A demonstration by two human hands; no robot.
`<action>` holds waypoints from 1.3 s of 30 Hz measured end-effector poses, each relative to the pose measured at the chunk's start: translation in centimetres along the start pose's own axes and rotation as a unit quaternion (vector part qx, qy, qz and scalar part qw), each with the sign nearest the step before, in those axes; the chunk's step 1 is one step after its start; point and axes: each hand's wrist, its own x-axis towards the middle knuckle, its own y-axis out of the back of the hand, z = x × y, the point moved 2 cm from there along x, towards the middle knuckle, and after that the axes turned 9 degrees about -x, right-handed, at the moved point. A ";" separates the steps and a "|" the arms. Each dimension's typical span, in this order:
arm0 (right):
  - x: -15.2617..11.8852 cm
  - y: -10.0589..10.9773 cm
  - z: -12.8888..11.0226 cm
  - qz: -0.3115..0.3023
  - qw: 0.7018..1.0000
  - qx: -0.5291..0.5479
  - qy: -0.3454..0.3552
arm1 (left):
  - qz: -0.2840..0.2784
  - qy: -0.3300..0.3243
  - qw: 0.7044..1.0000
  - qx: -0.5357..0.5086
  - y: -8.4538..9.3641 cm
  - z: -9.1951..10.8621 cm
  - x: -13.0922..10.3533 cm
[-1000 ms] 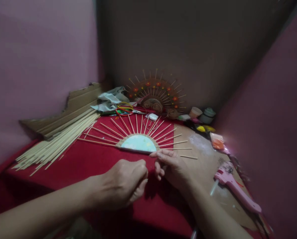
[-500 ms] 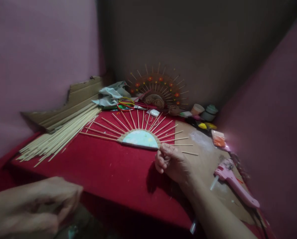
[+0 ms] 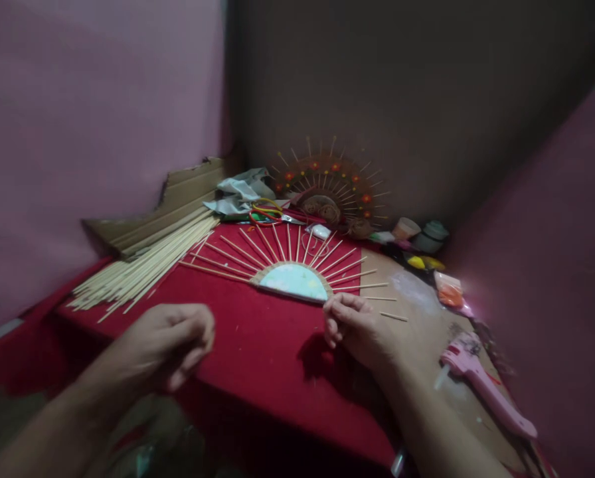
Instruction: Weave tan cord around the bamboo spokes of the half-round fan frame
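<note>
A half-round piece (image 3: 295,280) with a pale, printed face and a woven-looking rim lies on the red cloth, with thin wooden sticks (image 3: 240,247) fanning out from its curve. At its right corner, the fingertips of my right hand (image 3: 354,325) are pinched together on the edge, where the lowest right-hand stick (image 3: 394,317) runs out from behind them. My left hand (image 3: 170,342) hovers over the near left part of the cloth, fingers curled in. Whatever may be inside that curl is hidden.
A bundle of loose sticks (image 3: 145,272) lies left, by torn cardboard (image 3: 143,229). Scissors (image 3: 272,212) and a decorated fan-shaped piece (image 3: 327,176) are at the back. On the right, a pink glue gun (image 3: 487,385) rests on a brown board (image 3: 422,338), near small packets and jars.
My left hand has risen from the lower left and moved in over the cloth, toward the half-round piece. My right hand stays at the corner. The whole view has shifted slightly.
</note>
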 end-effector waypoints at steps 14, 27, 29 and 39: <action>-2.6 -5.6 -3.7 0.073 0.938 -0.331 0.072 | -0.097 -0.048 0.974 -0.197 -9.2 1.6 2.9; -2.4 -5.4 -3.1 0.155 0.968 -0.198 0.022 | -0.139 -0.308 0.908 0.249 -10.2 1.1 1.6; -2.7 -5.3 -3.2 0.172 0.963 -0.206 0.015 | -0.141 -0.203 0.954 0.171 -9.9 1.0 1.8; -3.8 -7.5 -2.3 0.086 0.973 -0.200 0.077 | -0.153 -0.071 0.986 0.007 -9.8 0.8 2.8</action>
